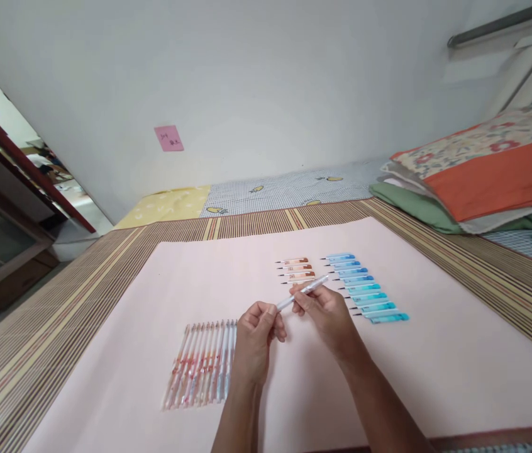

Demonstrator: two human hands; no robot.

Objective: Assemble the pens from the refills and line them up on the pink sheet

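Observation:
A slim pale pen (317, 283) is held slantwise above the pink sheet, its upper end pointing right and away from me. My left hand (257, 333) pinches its lower end between thumb and fingers. Further up the barrel, my right hand (329, 318) grips it too. Beside my left wrist lies a row of clear pens with pink, red and bluish patterns (200, 365), partly covered by that hand. Beyond my right hand are brown-and-white pens (297, 267) in a short stack, and next to them a longer column of blue and turquoise pens (365, 289).
The pink sheet (143, 352) lies on a striped mat (58, 308). Folded bedding (492, 170) is piled at the right. A white wall (266, 88) with a pink note (169, 138) rises behind, and a doorway opens at the left.

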